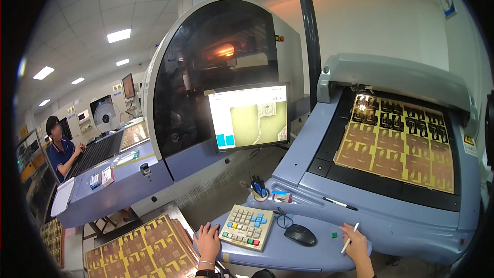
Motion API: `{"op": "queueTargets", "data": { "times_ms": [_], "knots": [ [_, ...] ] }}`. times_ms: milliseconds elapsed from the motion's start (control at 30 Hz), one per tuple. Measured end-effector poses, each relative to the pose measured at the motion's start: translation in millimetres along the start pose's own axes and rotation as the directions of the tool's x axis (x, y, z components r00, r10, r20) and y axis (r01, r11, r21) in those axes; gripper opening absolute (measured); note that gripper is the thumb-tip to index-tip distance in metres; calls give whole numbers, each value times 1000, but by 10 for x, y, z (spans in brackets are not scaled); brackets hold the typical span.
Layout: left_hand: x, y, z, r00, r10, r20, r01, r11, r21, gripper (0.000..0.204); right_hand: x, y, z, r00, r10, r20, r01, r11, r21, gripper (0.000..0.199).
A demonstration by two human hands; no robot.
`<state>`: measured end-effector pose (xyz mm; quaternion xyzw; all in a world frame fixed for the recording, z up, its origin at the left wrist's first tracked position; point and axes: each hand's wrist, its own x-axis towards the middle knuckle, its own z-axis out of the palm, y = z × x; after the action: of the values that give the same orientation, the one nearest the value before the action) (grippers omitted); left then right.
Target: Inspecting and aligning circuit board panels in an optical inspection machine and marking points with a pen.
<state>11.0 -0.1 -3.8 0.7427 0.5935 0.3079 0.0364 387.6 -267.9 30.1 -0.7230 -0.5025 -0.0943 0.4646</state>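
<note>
My left hand (208, 242) lies at the left end of the blue shelf, fingers stretched out and holding nothing. Just to its right is a beige keypad (246, 227) with white, blue, yellow, green and red keys. My right hand (356, 247) is closed round a slim white pen (350, 237), which points up and slightly right. A small green square piece (334, 235) lies left of that hand. Between it and the keypad sits a black computer mouse (300, 235). Ahead stands a lit monitor (250, 118) showing a magnified greenish picture with a pale track.
On the machine bed at right lies a copper-coloured circuit panel (399, 144). A black-and-white marker (340, 204) rests on the bed's front ledge, near a pen cup (259, 189). Similar panels (141, 249) are stacked at lower left. Another person (62, 146) works at far left.
</note>
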Motion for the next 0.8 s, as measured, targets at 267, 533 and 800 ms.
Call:
{"op": "queueTargets", "data": {
  "times_ms": [267,533,800],
  "knots": [
    [-6,-13,28,998,21,-56,-22,999,-23,26,8,-22,3,1000,-9,1,9,1000,-11,31],
    [-14,-20,35,997,23,-67,-25,999,-25,25,2,28,-2,997,-75,6,75,997,-20,31],
    [6,-35,54,999,29,-39,-29,1000,-6,25,1,-26,-6,1000,-14,-4,14,1000,-3,30]
  ]
}}
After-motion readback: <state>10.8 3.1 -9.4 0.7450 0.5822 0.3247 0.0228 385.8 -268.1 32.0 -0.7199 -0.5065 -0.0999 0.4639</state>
